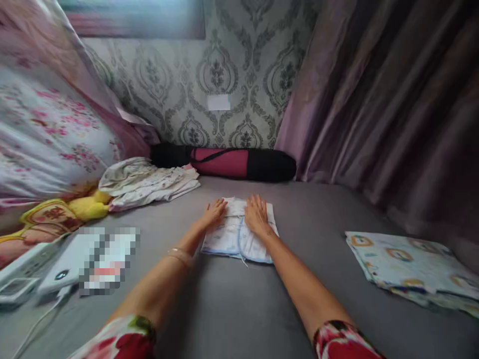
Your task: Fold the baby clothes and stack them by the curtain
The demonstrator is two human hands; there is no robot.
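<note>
A small white garment with blue trim [232, 239] lies folded flat on the grey bed sheet [239, 304] in front of me. My left hand [214, 212] rests on its far left corner with fingers stretched out. My right hand [256, 215] lies flat on its upper right part, fingers spread. Both palms press down on the cloth; neither hand grips anything.
A pile of crumpled white clothes [147, 182] lies at the back left beside a yellow toy [80, 208]. A red and black rolled bag [232, 163] lies along the wall. A folded patterned cloth [411, 267] sits at right by the purple curtain [392, 109]. White devices [48, 269] lie at left.
</note>
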